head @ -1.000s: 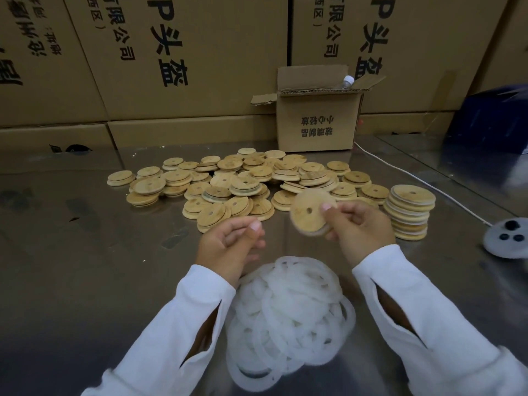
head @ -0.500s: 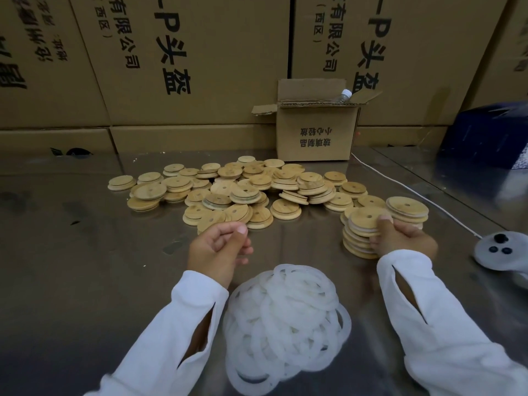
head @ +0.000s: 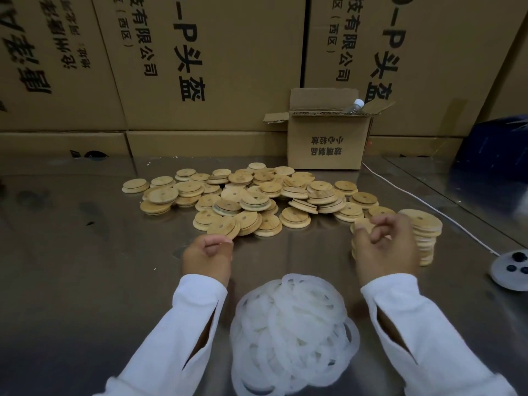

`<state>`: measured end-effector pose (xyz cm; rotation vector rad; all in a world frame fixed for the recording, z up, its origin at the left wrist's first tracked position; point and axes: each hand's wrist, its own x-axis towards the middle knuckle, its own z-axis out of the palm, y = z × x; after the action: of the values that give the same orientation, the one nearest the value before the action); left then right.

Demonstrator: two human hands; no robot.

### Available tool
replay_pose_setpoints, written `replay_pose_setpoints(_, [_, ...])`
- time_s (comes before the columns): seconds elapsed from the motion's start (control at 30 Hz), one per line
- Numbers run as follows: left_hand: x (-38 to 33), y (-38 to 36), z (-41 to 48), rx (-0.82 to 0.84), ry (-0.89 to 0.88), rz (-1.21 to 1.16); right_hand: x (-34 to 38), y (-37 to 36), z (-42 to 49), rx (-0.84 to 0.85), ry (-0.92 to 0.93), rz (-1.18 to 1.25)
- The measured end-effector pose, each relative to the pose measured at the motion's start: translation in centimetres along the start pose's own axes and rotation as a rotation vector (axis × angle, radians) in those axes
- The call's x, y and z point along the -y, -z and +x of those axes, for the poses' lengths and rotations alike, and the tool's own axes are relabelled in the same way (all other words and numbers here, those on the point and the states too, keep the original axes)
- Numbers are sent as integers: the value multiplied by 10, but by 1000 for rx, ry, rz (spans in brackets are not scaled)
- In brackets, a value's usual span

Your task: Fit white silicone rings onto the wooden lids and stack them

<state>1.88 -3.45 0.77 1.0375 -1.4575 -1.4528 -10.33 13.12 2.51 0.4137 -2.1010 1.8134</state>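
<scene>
The white silicone rings [head: 291, 324] lay in a soft heap between my two wrists, close to me, so either hand could grab one fast. The loose wooden lids [head: 245, 195] were spread out just past my left hand [head: 207, 257], flat on the shiny metal table [head: 71, 267], still waiting for their rings, I think.

My left hand was curled up with the thumb pressed on the first finger. I saw nothing in it. My right hand [head: 384, 250] sat right over the near stack of lids [head: 353, 250], with its fingers bent. I could not tell if it pinched the top lid or only touched it. I think I was setting that lid down straight so the pile would not tip. A taller stack [head: 425, 238] stood just beyond my right hand, touching the near one or almost.

Farther out, past the lids, a small open cardboard box [head: 325, 141] held a plastic bottle [head: 355, 105]. A white cable [head: 428, 207] ran from it to a round white thing [head: 510, 270] off to the right of my right hand. Big cartons [head: 228, 67] made a wall at the back.
</scene>
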Motion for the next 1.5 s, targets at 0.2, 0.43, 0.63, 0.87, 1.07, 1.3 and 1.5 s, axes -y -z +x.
replay_pose_setpoints(0.2, [-9, -12, 42, -28, -124, 189, -8, -17, -19, 425, 256, -153])
replay_pose_setpoints(0.43, [4, -26, 86, 105, -74, 651, -13, -18, -16, 456, 238, -146])
replay_pose_setpoints(0.63, [-1, -26, 72, 68, -168, 569, -9, -16, -15, 450, 219, -144])
replay_pose_setpoints(0.87, [-29, -33, -10, 325, -686, 397, 8, -14, -17, 632, -181, 357])
replay_pose_setpoints(1.07, [-21, -30, -49, 401, -857, 453, 14, -8, -18, 752, -288, 452])
replay_pose_setpoints(1.3, [-19, -12, -42, 633, -145, -136, 17, -6, -21, 868, -258, 541])
replay_pose_setpoints(1.5, [-10, -10, -35, 571, 28, -306, 9, -10, -20, 765, -162, 379])
